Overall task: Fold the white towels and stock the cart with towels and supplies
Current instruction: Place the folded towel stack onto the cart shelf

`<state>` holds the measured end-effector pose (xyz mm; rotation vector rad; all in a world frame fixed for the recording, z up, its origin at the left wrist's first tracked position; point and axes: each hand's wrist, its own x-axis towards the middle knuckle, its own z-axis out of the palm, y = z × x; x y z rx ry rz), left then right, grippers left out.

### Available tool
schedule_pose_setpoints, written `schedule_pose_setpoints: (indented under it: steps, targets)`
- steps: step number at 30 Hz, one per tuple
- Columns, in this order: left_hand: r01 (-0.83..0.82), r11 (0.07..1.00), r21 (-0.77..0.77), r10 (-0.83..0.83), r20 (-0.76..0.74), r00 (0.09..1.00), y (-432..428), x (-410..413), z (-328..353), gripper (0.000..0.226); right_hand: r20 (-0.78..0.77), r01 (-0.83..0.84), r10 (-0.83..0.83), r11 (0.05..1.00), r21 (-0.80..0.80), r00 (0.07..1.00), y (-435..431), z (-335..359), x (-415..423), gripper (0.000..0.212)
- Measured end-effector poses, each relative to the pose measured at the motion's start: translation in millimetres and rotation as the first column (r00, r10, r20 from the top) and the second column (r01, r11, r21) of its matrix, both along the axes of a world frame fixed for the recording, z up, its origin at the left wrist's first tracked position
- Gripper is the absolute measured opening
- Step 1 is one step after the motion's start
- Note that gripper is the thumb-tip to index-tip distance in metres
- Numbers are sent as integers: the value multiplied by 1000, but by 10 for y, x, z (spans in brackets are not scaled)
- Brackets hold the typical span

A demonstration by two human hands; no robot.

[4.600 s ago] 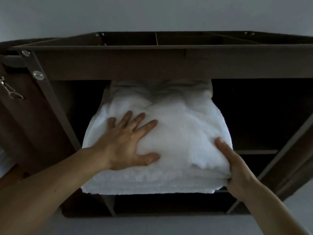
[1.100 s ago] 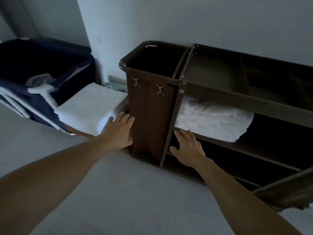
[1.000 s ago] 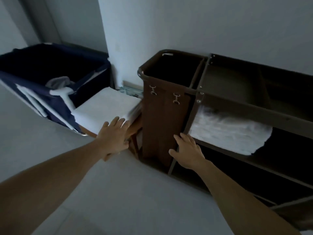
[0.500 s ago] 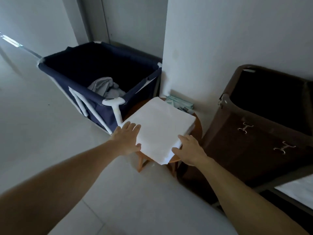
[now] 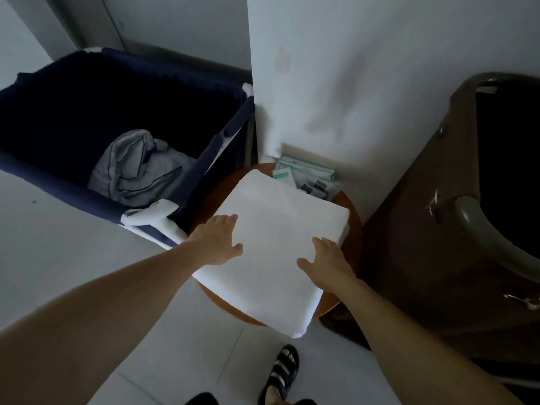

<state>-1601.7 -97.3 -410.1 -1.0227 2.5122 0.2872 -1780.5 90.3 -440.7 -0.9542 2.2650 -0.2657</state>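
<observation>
Wooden stool [image 5: 353, 229] under white towels [image 5: 277, 229], hands [image 5: 217, 242] [image 5: 328, 266] on top

The folded white towel stack [image 5: 280, 247] lies flat on the round table [image 5: 210, 194], near corner overhanging the rim. My left hand [image 5: 216, 244] and right hand [image 5: 327, 264] rest on its sides.

This looks like a hotel housekeeping area. A navy laundry bin [image 5: 52, 184] holding grey linen [image 5: 137, 168] stands near a brown service cart [image 5: 423, 244].
</observation>
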Motion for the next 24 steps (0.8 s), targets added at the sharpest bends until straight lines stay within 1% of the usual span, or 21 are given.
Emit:
schedule_pose_setpoints:
  steps: [2, 3, 5, 7, 8, 10, 11, 12, 14, 16, 19, 20, 21, 23, 24]
  targets:
    - [-116, 989, 96, 118, -20, 993, -285, -130, -186, 86, 60, 159, -159, 987, 14, 985, -140, -201, -104, 86]
    - [-180, 973, 145, 185, -26, 982, -413, -189, -293, 88, 110, 261, -262, 965, 26, 959, -179, -311, -165, 93]
    - [-289, 932, 220, 299, -13, 954, -646, -285, -540, 93, 236, 455, -451, 890, 39, 861, -205, -555, -269, 104]
    - [-382, 877, 291, 402, -8, 916, -895, -350, -832, 105, 329, 604, -584, 795, 47, 742, -191, -827, -337, 111]
    - [-426, 836, 345, 458, -13, 889, -1034, -372, -1003, 114, 356, 659, -634, 749, 63, 687, -195, -928, -341, 111]
    - [-469, 763, 445, 532, -21, 846, -1267, -396, -1344, 131, 398, 735, -703, 671, 96, 590, -195, -1113, -310, 104]
    - [-478, 739, 475, 549, -12, 836, -1370, -404, -1520, 135, 415, 774, -732, 626, 94, 541, -206, -1181, -292, 103]
    - [-493, 710, 503, 573, -5, 820, -1465, -397, -1704, 136, 427, 814, -763, 572, 96, 486, -220, -1231, -267, 107]
    - [-532, 625, 571, 648, 2, 762, -1569, -406, -1877, 133, 454, 880, -807, 465, 94, 378, -238, -1342, -223, 116]
    - [-581, 514, 631, 728, 38, 685, -1577, -454, -1830, 127, 497, 916, -815, 390, 91, 297, -224, -1449, -203, 111]
    - [-578, 385, 720, 776, 87, 625, -1545, -534, -1663, 110, 585, 961, -798, 254, 108, 145, -215, -1481, -202, 104]
    - [-573, 330, 750, 799, 101, 593, -1551, -535, -1651, 105, 623, 966, -775, 228, 125, 102, -225, -1448, -207, 100]
    - [-568, 268, 778, 822, 123, 557, -1549, -533, -1642, 104, 659, 963, -749, 223, 150, 71, -250, -1390, -210, 93]
    - [-539, 156, 828, 849, 166, 502, -1572, -524, -1631, 109, 714, 953, -700, 235, 190, 30, -280, -1310, -234, 68]
    - [-506, 117, 855, 851, 176, 495, -1578, -527, -1616, 107, 736, 946, -677, 250, 205, 20, -280, -1297, -259, 55]
